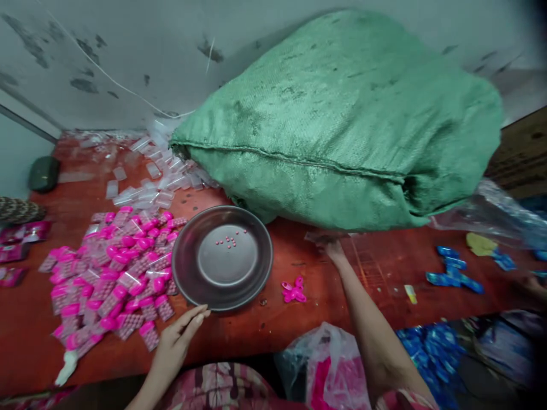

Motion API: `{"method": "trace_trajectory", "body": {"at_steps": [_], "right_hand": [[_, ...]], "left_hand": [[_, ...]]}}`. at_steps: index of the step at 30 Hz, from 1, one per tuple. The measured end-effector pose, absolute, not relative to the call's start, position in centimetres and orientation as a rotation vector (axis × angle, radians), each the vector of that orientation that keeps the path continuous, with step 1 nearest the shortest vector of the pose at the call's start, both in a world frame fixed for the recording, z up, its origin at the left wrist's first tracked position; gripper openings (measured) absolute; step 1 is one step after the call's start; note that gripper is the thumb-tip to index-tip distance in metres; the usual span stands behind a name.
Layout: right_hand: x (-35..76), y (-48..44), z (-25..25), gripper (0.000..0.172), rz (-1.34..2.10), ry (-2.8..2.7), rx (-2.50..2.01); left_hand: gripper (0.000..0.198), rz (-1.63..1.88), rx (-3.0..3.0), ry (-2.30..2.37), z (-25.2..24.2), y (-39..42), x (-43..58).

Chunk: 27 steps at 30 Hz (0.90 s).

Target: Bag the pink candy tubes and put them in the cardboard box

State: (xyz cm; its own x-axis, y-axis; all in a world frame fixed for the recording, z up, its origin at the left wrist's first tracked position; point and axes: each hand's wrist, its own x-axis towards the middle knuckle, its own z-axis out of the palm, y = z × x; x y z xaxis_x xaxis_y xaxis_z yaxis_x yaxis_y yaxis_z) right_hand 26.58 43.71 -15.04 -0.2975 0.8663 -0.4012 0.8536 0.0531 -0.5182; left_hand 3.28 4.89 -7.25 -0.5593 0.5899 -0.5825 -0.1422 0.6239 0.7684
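Note:
My left hand (182, 335) is at the near rim of a round grey metal bowl (183, 282), its thumb and fingertips closed on the edge. Several tiny pink balls (228, 241) lie in the bowl. My right hand (330, 248) reaches to the lower edge of a big green woven sack (342, 125); its fingers are blurred and in shadow, so their grip is unclear. Between the hands is a small group of pink caps (294, 290). Left of the bowl spreads a heap of clear little boxes with pink caps (115, 273), filled with pink balls.
Clear empty boxes (158, 176) lie behind the heap on the red table (239, 341). Blue packets (455, 273) and a yellow piece (481, 245) are at the right. A plastic bag with pink things (337, 370) is by my lap. Another person's hand (534, 287) shows at the right edge.

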Motion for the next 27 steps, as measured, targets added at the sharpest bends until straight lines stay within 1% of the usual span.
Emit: {"method": "trace_trajectory", "body": {"at_steps": [2,6,9,11,16,17,20,22,25,27], "right_hand": [[27.3,42.9,-14.7,0.028,1.222,-2.473,-1.764],[26.5,42.3,-14.9,0.022,1.217,-2.654,-1.762],[25.3,42.0,-15.3,0.025,1.079,-2.693,-1.799],[25.0,41.0,-15.2,0.029,0.943,-2.671,-1.869],[24.8,36.0,-15.0,0.049,0.68,-2.6,-2.062],[24.7,35.1,-15.0,0.049,0.651,-2.588,-2.086],[23.8,33.6,-14.7,0.038,0.595,-2.532,-2.109],[22.8,33.2,-13.9,0.036,0.576,-2.47,-2.085],[20.7,31.8,-11.7,0.045,0.586,-2.377,-1.986],[18.5,29.7,-10.4,0.05,0.649,-2.358,-1.891]], "left_hand": [[0.039,1.005,0.342,1.928,-7.6,4.6,3.0],[0.039,0.982,0.355,1.895,-8.1,4.5,3.0],[0.04,0.969,0.419,1.931,-7.7,4.4,2.5],[0.04,0.94,0.504,2.067,-7.0,4.3,1.3],[0.044,0.808,0.852,2.536,-6.7,5.9,-4.8],[0.047,0.768,0.917,2.587,-7.1,6.7,-6.2],[0.053,0.698,0.922,2.578,-8.8,9.0,-9.3],[0.048,0.792,0.7,2.473,-10.1,10.1,-10.5],[0.037,1.094,0.393,2.232,-11.5,10.6,-11.0],[0.034,1.181,0.304,2.125,-11.8,10.3,-10.9]]}}
